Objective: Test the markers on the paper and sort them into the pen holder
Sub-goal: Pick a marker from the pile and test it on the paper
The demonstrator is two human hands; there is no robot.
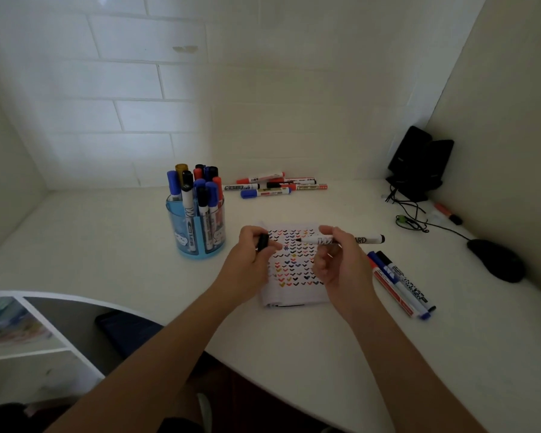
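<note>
My right hand [341, 264] holds an uncapped black whiteboard marker [369, 239] level, its tip pointing left over the paper [294, 267]. My left hand [250, 260] pinches the marker's black cap [262, 241] a short way from the tip. The paper is covered with rows of small coloured check marks. A blue pen holder [197, 226] packed with several blue, black and red markers stands to the left of the paper. Three markers [400, 284] lie right of the paper. Several more markers [275, 185] lie near the back wall.
A black mouse [497, 260] and its cable [419, 220] lie at the right, with black speakers [419, 160] in the back corner. An orange highlighter [447, 213] rests by the right wall. The desk's curved front edge [231, 364] runs below my arms.
</note>
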